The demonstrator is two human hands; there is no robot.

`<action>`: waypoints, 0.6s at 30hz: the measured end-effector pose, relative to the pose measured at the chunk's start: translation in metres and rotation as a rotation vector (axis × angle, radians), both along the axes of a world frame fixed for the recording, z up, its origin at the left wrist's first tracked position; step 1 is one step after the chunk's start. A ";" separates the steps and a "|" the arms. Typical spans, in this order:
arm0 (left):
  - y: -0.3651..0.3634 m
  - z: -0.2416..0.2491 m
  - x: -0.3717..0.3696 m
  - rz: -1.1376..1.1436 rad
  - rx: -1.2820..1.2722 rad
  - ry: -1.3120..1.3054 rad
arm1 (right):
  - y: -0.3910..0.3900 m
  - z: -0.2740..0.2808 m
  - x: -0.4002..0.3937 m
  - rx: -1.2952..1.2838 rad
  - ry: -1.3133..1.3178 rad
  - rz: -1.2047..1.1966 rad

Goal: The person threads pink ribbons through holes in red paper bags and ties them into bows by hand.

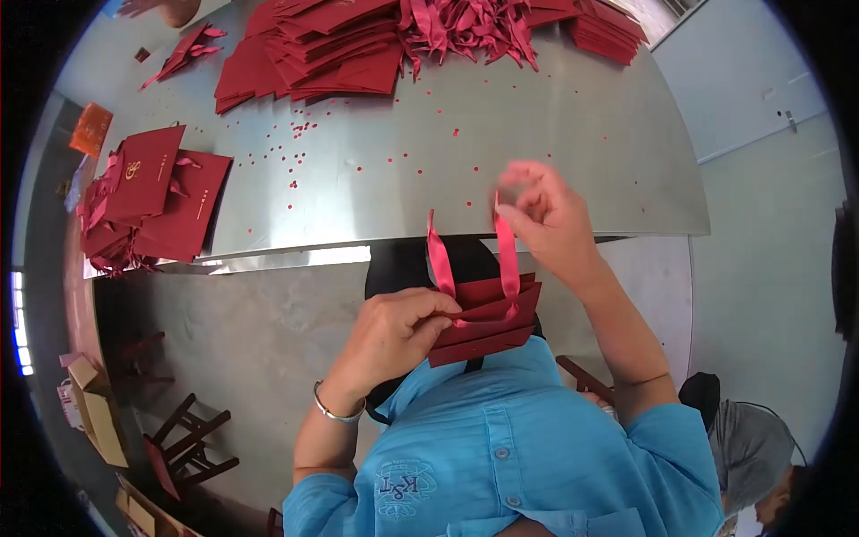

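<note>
A dark red paper gift bag (488, 333) rests over my lap, just below the table's front edge. My left hand (398, 327) pinches its upper left rim between thumb and fingers. A pink ribbon (507, 259) is threaded at the bag's top, with one end standing up on the left and the other on the right. The right end rises to my right hand (541, 215), whose thumb and bent fingers are closed on it near the tip. Those fingertips are partly blurred.
Stacks of flat red bags (313, 54) and a heap of pink ribbons (470, 27) lie at the back of the metal table (376, 192). Bags with ribbons (161, 201) are piled at left. Small red paper dots are scattered about. A wooden stool (188, 443) and another person (756, 456) are nearby.
</note>
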State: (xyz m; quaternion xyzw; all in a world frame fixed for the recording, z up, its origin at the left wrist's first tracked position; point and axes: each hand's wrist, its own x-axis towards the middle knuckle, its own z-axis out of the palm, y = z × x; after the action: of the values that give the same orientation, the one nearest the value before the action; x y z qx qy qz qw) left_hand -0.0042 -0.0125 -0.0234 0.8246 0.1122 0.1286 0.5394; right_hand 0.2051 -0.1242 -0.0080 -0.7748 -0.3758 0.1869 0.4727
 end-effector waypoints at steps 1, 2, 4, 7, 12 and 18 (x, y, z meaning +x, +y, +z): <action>-0.001 -0.001 0.000 0.005 -0.002 0.002 | 0.003 -0.001 -0.001 -0.002 0.002 0.005; -0.001 -0.001 0.001 0.033 -0.100 0.035 | 0.006 -0.002 -0.002 0.147 -0.200 0.017; 0.000 -0.001 0.001 0.069 -0.202 0.070 | 0.005 -0.002 -0.004 0.295 -0.398 0.035; 0.003 0.001 0.002 0.097 -0.332 0.094 | 0.001 0.007 -0.011 -0.006 -0.105 0.413; 0.003 0.014 0.008 -0.026 -0.345 0.067 | 0.034 0.027 -0.018 -0.496 -0.003 0.584; 0.008 0.018 0.010 -0.043 -0.506 0.105 | 0.046 0.009 -0.018 -0.354 -0.019 0.529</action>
State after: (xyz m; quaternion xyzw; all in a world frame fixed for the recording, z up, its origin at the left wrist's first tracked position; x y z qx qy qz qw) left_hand 0.0059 -0.0041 -0.0058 0.6710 0.1512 0.0417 0.7247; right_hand 0.1873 -0.0777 0.0012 -0.7221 -0.5302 0.3588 0.2621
